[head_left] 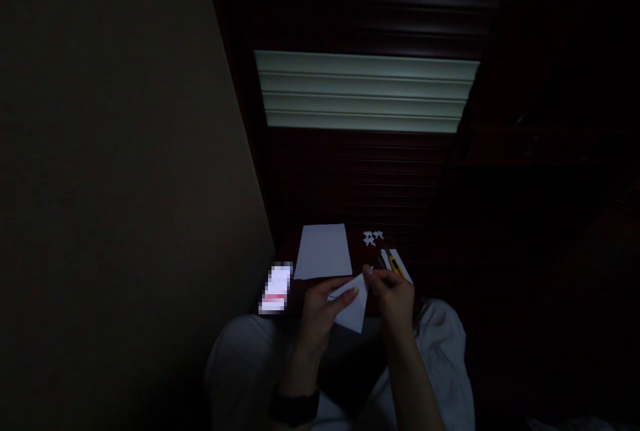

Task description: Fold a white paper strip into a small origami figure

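Observation:
I hold a small folded piece of white paper over my lap with both hands. My left hand pinches its left edge, thumb on top. My right hand grips its upper right corner with closed fingers. Just beyond my hands, a flat white sheet lies on a small dark table. Small white folded paper shapes sit at the table's far right. A yellow utility knife lies on another white piece beside my right hand.
A phone with a lit screen lies at the table's left edge. A beige wall stands on the left, dark slatted shutters with a pale band ahead. My knees in light trousers are below. The room is very dim.

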The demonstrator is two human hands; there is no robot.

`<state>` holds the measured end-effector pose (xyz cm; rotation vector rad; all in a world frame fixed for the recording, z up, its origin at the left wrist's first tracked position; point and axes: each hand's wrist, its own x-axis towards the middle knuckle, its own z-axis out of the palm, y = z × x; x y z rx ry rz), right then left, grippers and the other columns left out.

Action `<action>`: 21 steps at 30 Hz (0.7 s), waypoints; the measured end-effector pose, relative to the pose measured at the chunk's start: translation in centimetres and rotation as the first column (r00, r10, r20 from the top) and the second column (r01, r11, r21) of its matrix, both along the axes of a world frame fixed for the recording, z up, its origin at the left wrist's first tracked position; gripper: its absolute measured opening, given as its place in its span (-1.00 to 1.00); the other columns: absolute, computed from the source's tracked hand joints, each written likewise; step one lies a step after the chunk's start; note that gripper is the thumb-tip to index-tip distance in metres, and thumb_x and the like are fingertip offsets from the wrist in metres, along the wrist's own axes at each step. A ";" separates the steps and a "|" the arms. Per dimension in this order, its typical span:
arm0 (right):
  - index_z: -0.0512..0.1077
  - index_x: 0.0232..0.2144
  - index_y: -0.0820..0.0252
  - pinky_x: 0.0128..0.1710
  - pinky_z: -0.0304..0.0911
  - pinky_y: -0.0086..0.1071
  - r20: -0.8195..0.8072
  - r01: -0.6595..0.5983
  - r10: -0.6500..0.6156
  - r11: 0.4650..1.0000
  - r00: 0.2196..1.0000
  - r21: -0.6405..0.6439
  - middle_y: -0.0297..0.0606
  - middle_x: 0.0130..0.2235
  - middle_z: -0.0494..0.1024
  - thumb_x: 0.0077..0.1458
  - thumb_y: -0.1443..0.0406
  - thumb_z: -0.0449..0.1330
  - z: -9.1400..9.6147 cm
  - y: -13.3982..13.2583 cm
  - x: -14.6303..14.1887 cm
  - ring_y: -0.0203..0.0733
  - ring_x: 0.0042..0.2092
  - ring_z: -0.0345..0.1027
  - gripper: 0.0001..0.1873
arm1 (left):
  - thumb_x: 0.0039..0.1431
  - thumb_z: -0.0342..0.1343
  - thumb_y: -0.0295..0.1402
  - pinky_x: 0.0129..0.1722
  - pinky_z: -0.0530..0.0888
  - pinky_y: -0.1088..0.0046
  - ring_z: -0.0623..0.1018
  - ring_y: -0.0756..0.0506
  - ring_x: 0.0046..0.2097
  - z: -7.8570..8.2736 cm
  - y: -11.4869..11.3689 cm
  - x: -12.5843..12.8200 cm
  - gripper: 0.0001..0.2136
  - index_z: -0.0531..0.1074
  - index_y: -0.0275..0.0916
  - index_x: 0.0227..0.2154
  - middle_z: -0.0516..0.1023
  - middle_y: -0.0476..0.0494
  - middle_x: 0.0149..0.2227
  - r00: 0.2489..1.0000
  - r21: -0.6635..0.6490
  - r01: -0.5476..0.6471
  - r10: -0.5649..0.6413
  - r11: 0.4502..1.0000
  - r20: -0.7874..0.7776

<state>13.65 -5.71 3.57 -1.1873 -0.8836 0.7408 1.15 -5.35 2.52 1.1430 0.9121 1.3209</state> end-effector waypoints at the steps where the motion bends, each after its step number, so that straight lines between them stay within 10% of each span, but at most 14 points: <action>1: 0.50 -0.55 0.34 -0.54 0.15 -0.45 0.002 -0.007 0.007 1.000 1.000 -0.004 -0.28 -0.60 0.47 -0.17 0.13 0.25 0.0 0.0 0.0 -0.27 -0.54 0.27 -0.68 | -0.17 0.26 -0.30 -0.18 0.39 0.33 0.51 -0.21 -0.19 0.0 0.0 0.0 -0.69 0.52 -0.32 -0.30 0.56 -0.24 -0.25 1.000 -0.006 -0.003 0.003 1.000 0.005; 21: 0.50 -0.60 0.31 -0.55 0.14 -0.45 0.110 0.083 -0.085 0.996 0.990 0.023 -0.31 -0.63 0.45 -0.15 0.09 0.22 0.8 -0.6 0.1 -0.27 -0.56 0.25 -0.65 | -0.16 0.26 -0.31 -0.18 0.39 0.33 0.50 -0.21 -0.18 -0.2 0.0 -0.1 -0.70 0.52 -0.32 -0.31 0.56 -0.24 -0.26 0.999 -0.017 0.039 -0.039 0.999 -0.012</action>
